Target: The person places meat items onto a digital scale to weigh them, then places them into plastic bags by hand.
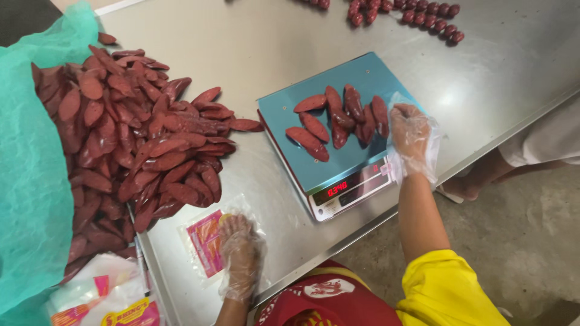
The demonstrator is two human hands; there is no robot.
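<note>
The gloved right hand [411, 136] rests, fingers loosely curled and holding nothing, among the sausages [338, 118] on the scale [338, 163]. At seven o'clock, the left hand [240, 253] presses flat on an empty bag [205, 238]; a sausage pile [127, 133] lies at ten.

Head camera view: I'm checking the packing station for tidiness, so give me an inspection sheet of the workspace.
Surface: steel table, bare metal between items.
Job's things: sausage slices on a blue-topped scale; flat plastic pouch.
Clutter: big heap of slices on a green bag; stack of pouches; small sausage links at the far edge.
Grippers: left hand, gloved, on the pouch; right hand, gloved, at the scale's slices.
Cables: nothing seen.
Surroundings: concrete floor; another person's foot.
</note>
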